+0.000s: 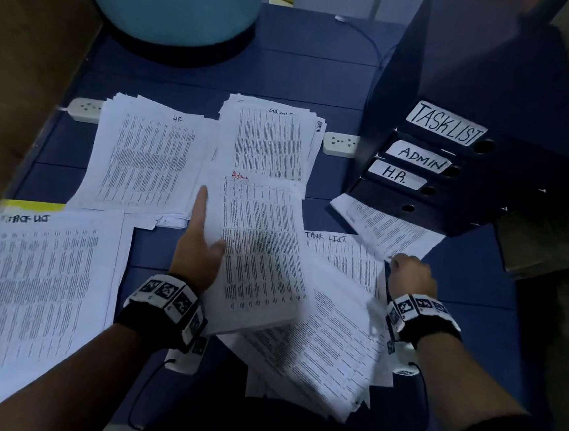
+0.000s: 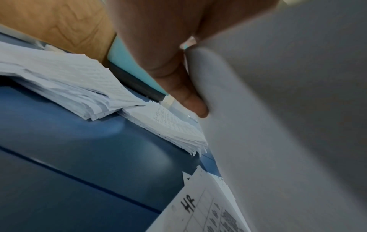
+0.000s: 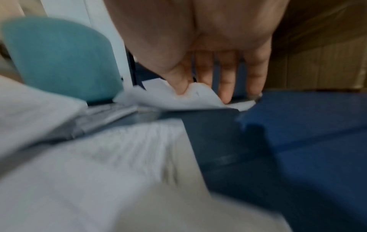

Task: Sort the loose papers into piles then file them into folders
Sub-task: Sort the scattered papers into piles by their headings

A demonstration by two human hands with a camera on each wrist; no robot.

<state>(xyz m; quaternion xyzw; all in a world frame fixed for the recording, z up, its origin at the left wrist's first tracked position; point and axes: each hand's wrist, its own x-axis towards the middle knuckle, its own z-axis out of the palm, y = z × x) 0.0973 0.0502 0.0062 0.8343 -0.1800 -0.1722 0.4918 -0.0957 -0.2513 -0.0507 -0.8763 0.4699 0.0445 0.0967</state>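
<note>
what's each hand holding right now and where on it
The left hand holds the sheet headed Admin by its left edge. The right hand pinches a sheet at its near corner.

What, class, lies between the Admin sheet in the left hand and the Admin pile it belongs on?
Nothing visible. The left hand holds the Admin sheet lifted above the table, its top edge already close to the Admin pile. The HR pile sits off to the left, clear of that short path.
</note>
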